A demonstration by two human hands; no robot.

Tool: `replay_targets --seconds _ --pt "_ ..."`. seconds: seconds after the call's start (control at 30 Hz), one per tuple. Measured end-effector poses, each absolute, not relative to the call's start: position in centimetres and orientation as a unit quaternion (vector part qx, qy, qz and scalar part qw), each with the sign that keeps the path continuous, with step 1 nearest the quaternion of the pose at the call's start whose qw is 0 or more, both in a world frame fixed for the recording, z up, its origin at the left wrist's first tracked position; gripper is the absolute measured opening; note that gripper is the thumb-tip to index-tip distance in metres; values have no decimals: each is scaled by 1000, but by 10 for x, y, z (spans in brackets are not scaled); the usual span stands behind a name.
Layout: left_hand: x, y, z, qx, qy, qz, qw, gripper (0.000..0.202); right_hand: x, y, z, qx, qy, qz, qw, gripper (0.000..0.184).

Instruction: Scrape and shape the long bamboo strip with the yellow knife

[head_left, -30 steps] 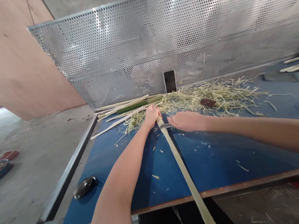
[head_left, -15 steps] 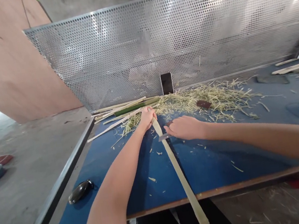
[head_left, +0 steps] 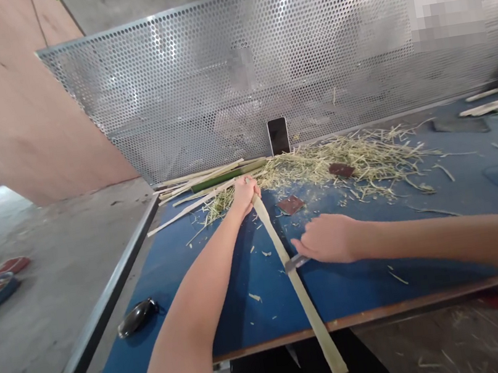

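A long pale bamboo strip [head_left: 303, 294] slants across the blue tabletop, its near end sticking out past the front edge. My left hand [head_left: 246, 193] is closed around the strip's far end. In my closed right hand [head_left: 331, 238] is a knife [head_left: 296, 262], its blade lying across the strip about midway along; the handle is mostly hidden by the fingers. A reddish-brown square piece [head_left: 290, 205] lies on the table between the hands, and small pale shavings [head_left: 255, 298] are scattered beside the strip.
A heap of thin shavings [head_left: 343, 160] spreads at the back, with a brown piece [head_left: 341, 170] on it. Bamboo lengths [head_left: 229, 176] lie behind my left hand. A phone [head_left: 278, 136] leans on the perforated metal screen [head_left: 198, 94]. A dark shiny oval object [head_left: 136, 318] sits front left.
My right hand has drawn the knife down the strip toward me, uncovering the reddish-brown square piece. My left hand keeps its hold on the far end.
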State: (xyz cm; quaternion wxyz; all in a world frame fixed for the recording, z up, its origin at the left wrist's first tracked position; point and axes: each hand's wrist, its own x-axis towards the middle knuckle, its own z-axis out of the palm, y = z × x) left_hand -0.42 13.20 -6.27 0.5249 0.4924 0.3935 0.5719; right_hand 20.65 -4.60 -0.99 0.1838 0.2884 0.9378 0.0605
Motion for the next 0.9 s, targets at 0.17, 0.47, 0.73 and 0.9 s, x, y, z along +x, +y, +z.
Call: replay_targets --seconds 0.17,0.47,0.73,0.9 --pt "-4 134 -63 495 391 571 526 23 206 -69 -10 240 946 81 202 45" --pt "-3 135 -64 506 417 561 506 24 202 -45 -7 289 935 145 149 52" --pt "-1 137 -65 505 439 551 499 23 219 -81 -16 289 940 125 133 39" --pt "-2 136 -64 502 445 553 494 25 202 -50 -8 326 927 140 123 46"
